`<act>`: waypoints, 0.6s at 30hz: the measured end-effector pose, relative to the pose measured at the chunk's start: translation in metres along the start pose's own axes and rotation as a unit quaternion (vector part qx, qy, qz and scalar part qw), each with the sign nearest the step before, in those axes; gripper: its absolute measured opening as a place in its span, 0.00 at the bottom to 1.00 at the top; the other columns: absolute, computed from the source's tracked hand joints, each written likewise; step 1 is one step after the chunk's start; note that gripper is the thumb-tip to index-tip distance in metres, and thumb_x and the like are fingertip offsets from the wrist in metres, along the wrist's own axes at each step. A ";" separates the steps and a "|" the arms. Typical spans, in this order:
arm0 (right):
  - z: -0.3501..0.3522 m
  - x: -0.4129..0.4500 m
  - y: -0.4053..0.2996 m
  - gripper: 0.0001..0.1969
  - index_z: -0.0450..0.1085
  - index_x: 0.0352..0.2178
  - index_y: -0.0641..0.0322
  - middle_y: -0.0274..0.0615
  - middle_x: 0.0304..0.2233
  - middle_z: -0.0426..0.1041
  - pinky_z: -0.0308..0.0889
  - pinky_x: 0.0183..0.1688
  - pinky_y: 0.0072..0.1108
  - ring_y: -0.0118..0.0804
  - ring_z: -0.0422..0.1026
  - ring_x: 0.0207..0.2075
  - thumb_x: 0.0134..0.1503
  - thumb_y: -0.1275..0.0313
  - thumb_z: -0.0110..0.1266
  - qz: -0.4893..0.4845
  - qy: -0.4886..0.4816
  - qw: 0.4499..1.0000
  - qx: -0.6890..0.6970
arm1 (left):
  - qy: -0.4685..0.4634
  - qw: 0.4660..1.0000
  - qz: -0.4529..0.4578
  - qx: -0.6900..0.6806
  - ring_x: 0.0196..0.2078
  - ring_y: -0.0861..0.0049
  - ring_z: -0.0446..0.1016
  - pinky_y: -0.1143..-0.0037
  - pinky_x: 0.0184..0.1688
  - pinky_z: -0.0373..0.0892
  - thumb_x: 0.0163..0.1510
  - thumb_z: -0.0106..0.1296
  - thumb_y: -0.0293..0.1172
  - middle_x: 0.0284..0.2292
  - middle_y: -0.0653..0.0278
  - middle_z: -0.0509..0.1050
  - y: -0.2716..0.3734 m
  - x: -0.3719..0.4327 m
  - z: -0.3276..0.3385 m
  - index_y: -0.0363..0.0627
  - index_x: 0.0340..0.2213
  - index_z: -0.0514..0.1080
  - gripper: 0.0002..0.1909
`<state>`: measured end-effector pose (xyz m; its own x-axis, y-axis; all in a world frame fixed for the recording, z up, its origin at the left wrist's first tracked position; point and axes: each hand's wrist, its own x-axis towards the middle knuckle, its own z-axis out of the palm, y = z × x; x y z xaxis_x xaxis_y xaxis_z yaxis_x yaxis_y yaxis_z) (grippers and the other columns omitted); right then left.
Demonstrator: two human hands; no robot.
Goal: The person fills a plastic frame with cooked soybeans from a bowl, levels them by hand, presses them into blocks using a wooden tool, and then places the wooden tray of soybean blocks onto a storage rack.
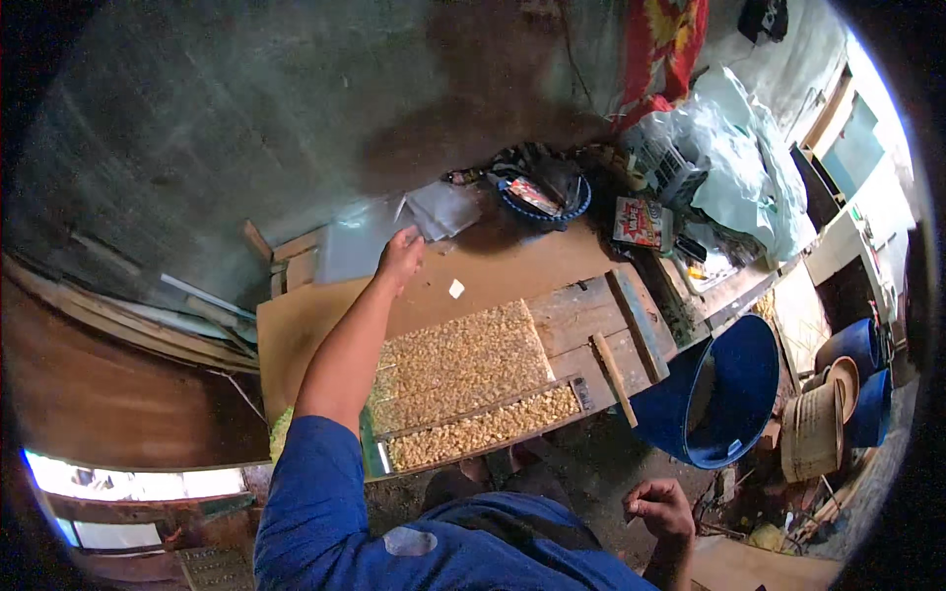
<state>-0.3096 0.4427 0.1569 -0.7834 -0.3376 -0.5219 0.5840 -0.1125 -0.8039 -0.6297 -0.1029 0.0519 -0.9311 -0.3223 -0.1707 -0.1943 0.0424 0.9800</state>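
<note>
My left hand reaches over the table to the clear plastic sheets, beside a smaller pile of clear plastic bags. Its fingertips are at the plastic's edge, but whether they grip it cannot be told. Low at the right, away from the table, my right hand has its fingers curled in, thumb against forefinger; anything tiny between them is unclear. Between me and the plastic lies a flat golden slab of grains or nut pieces on a wooden board. A narrower strip of it runs along the near edge.
A wooden stick crosses the board's right end. A white scrap lies on the brown tabletop. Behind stands a blue basket with odds and ends. Blue barrels and a woven basket occupy the right side.
</note>
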 end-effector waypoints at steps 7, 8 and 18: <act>0.009 -0.010 0.004 0.05 0.75 0.25 0.66 0.38 0.27 0.77 0.66 0.33 0.19 0.26 0.73 0.29 0.47 0.76 0.64 0.049 0.023 0.998 -0.019 | -0.069 0.985 -0.066 0.142 0.38 0.73 0.73 0.73 0.36 0.71 0.59 0.48 0.36 0.45 0.56 0.73 -0.071 0.053 -0.013 0.61 0.66 0.40 0.39; 0.010 -0.006 0.003 0.05 0.75 0.25 0.67 0.38 0.27 0.77 0.67 0.33 0.19 0.26 0.73 0.29 0.47 0.76 0.64 0.064 0.017 0.998 -0.010 | -0.059 0.985 -0.037 0.159 0.39 0.73 0.72 0.72 0.36 0.70 0.58 0.48 0.36 0.44 0.56 0.72 -0.087 0.062 -0.033 0.61 0.66 0.42 0.39; 0.003 0.011 -0.004 0.05 0.76 0.28 0.67 0.38 0.29 0.77 0.69 0.36 0.20 0.27 0.74 0.32 0.50 0.76 0.63 0.066 -0.041 0.996 -0.030 | 0.104 0.969 -0.049 0.217 0.58 0.62 0.64 0.64 0.54 0.65 0.55 0.52 0.39 0.57 0.51 0.63 -0.017 -0.025 0.023 0.51 0.65 0.44 0.42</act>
<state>-0.3196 0.4364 0.1550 -0.6786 -0.4219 -0.6012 0.6654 -0.0067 -0.7465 -0.6103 -0.0742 0.0372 -0.8277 -0.5274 -0.1918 -0.4320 0.3806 0.8176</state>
